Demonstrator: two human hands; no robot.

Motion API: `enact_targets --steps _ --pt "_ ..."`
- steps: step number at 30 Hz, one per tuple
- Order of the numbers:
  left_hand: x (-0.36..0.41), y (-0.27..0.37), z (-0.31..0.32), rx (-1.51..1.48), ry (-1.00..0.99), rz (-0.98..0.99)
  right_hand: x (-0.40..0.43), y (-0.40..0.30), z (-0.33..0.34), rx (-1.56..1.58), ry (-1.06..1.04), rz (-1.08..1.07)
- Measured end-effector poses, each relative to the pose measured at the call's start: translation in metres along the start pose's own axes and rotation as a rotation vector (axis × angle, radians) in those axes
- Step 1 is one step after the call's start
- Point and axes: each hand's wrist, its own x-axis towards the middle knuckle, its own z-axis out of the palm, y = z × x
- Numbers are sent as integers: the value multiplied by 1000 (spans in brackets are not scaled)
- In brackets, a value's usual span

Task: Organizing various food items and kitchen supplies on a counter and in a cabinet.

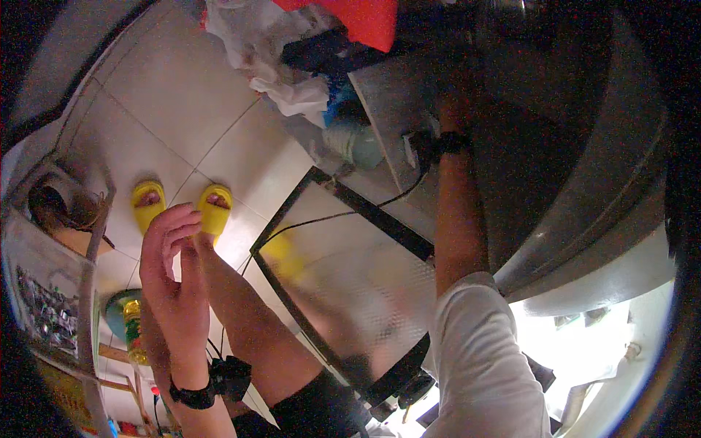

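My left hand [178, 257] is raised before my legs, its fingers loosely bent with a gap to the thumb and nothing between them. A black strap with a small black box [230, 379] circles that wrist. My right arm [463, 219], in a short white sleeve, stretches forward into deep shadow. Only a dim outline of my right hand [455, 107] shows there, so its fingers and anything in them cannot be made out. Another black wristband [453, 143] sits on that arm, with a black cable [323, 217] running from it. Beside the arm is a glossy black-framed panel [356, 274].
White plastic bags [296, 96], a red object [367, 19] and a clear container [358, 145] are ahead. Yellow slippers [216, 211] stand on the tiled floor [181, 126]. A bottle of yellow liquid [132, 323] and a rack [90, 274] are left; a curved grey edge [580, 241] is right.
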Motion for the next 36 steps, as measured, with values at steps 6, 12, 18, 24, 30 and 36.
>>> enact_targets --steps 6,12,18,24,30,36 --pt "19 4 -8 143 -11 -3 32 -92 -149 242 -167 410" --pt "21 16 26 142 -157 -37 -10 -117 -261 779 207 579" --pt "30 33 35 539 -154 279 -58 -163 -388 1727 98 421" --pt "23 2 -3 548 -127 205 -21 -143 -388 1808 -69 -117" --pt "16 -3 -3 329 -68 178 -1 -77 -204 864 -3 448" --pt "9 10 -17 395 -95 203 -2 -67 -105 102 -737 263"
